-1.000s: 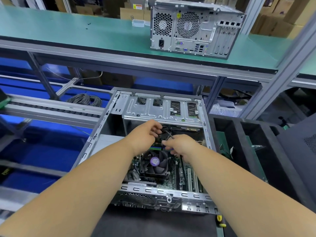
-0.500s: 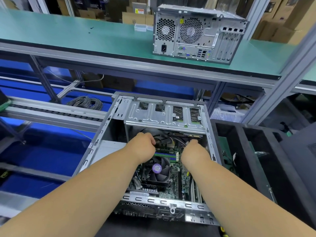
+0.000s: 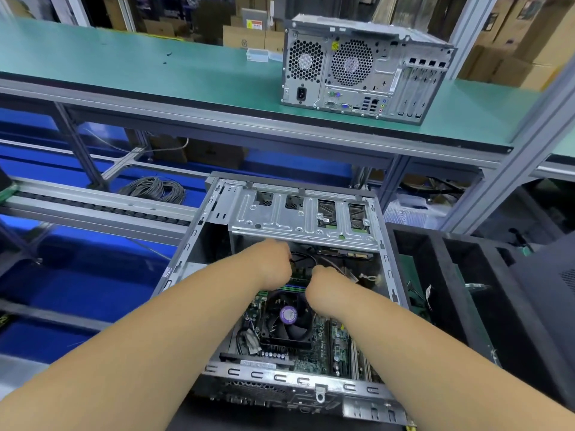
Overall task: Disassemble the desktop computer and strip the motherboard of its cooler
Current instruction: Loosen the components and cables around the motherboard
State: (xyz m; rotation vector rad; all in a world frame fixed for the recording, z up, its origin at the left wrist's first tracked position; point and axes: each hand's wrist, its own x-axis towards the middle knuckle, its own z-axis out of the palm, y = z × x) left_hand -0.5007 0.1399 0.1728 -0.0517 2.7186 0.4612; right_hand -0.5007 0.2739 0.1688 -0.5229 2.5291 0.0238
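no text legible, yellow warning sticker on upright computer (image 3: 361,70), cardboard box (image 3: 253,24) label perhaps a notice

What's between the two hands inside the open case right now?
In the head view, black cables and a strip of motherboard show between left hand and right hand.

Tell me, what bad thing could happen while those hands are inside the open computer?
Both hands, left hand and right hand, are among the black cables; a hard tug might damage a plug. The metal drive cage edge just above could scratch knuckles. The cooler fan beneath might get knocked.
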